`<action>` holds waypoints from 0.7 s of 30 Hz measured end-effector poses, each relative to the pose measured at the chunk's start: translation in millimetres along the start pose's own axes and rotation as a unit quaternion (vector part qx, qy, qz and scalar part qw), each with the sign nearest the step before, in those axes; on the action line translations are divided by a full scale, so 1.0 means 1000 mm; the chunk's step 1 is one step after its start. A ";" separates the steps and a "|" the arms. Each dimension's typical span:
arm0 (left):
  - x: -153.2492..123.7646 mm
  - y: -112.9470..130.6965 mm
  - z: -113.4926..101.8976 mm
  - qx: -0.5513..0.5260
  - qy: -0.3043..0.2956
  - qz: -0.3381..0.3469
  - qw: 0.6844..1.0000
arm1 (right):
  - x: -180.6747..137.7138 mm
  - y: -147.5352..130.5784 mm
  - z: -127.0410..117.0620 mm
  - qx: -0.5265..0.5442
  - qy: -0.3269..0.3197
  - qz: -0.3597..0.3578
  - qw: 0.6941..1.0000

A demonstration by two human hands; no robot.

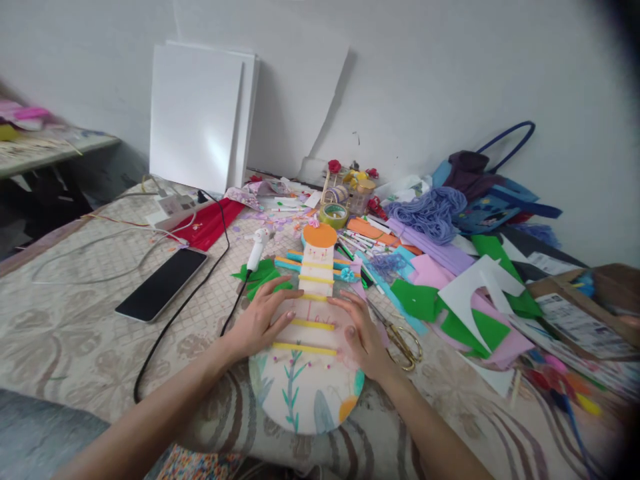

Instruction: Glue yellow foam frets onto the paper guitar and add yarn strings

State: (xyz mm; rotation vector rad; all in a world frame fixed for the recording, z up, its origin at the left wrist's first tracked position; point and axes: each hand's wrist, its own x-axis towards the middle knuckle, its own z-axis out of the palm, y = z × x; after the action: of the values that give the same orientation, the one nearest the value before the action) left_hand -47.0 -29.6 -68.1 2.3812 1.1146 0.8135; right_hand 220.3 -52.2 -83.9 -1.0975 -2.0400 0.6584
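Lying flat on the table (pixel 90 327) in the head view, the paper guitar (pixel 313 338) has both hands on its upper body. Left hand (pixel 263 317), over its left edge: fingers slightly spread, thumb apart, clamped on nothing. Right hand (pixel 364 333), over its right edge: likewise loose, thumb apart.

Risk 1: sideways drag of the fingers could skew the yellow strips (pixel 305 349), if weakly stuck.
Risk 2: left forearm could catch the black cord (pixel 236 308), left of the guitar, tugging the white corded tool (pixel 257 250) (possibly a glue gun; heat unknown).
Risk 3: right wrist could nudge the scissors (pixel 391 327), just right of the guitar.

Obscured: fingertip pressure cannot be told; pink lettering on the guitar, faint; brown package (pixel 575 320), far right of it, cut off.
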 end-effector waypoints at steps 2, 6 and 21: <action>0.000 0.001 -0.001 -0.003 -0.004 -0.007 1.000 | 0.000 0.000 0.000 -0.001 0.001 0.004 1.000; -0.001 0.002 -0.002 -0.020 -0.001 -0.019 1.000 | 0.000 -0.002 0.000 0.006 0.002 -0.001 1.000; 0.002 -0.009 0.006 -0.210 0.140 -0.207 0.945 | -0.003 0.015 0.012 0.150 0.111 0.057 0.981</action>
State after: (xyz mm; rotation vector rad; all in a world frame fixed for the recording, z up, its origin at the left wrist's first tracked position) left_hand -47.3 -22.7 -76.7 1.6417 1.3301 1.1215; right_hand 219.5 -48.5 -103.1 -1.0623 -1.6372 0.8313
